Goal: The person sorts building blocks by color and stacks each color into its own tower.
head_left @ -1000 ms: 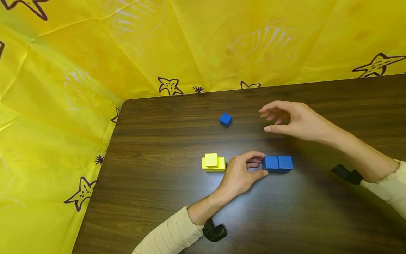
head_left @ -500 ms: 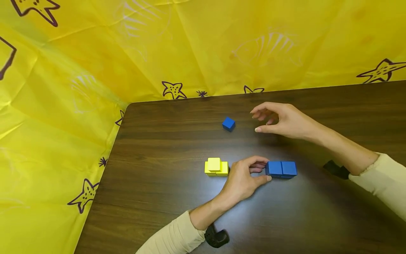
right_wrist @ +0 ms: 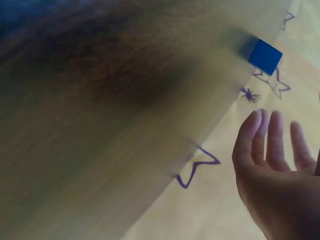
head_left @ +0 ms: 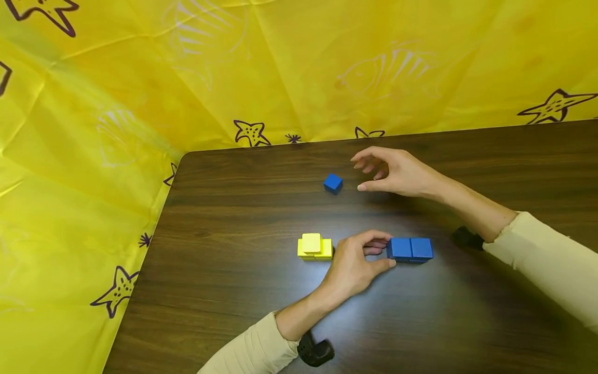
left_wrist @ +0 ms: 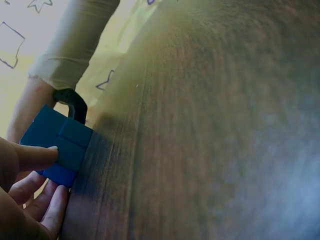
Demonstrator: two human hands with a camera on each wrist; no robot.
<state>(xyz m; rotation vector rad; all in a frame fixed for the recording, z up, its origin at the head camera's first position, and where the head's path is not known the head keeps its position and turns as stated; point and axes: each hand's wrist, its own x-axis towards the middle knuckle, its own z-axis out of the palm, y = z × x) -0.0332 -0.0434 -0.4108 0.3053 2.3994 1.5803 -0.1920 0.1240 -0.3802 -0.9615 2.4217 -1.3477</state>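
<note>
My left hand (head_left: 355, 262) holds the left end of a two-wide stack of blue blocks (head_left: 421, 250), thumb on the near side and fingers at the far side. In the left wrist view, the thumb lies across the face of the blue stack (left_wrist: 77, 132), with seams showing between the blocks. A single blue cube (head_left: 333, 184) sits farther back on the table, turned at an angle. To its right, my right hand (head_left: 397, 170) hovers with fingers apart and nothing between them. The right wrist view shows the lone blue cube (right_wrist: 265, 57) beyond the fingertips.
Just left of my left hand stand several yellow blocks (head_left: 302, 250), with one yellow block (head_left: 311, 242) on top. The dark wooden table (head_left: 224, 285) meets a yellow cloth (head_left: 299, 67) with starfish and fish drawings along its back and left edges.
My right hand has moved left, closer to the lone blue cube. My left hand stays at the blue stack, and the blocks have kept their places.
</note>
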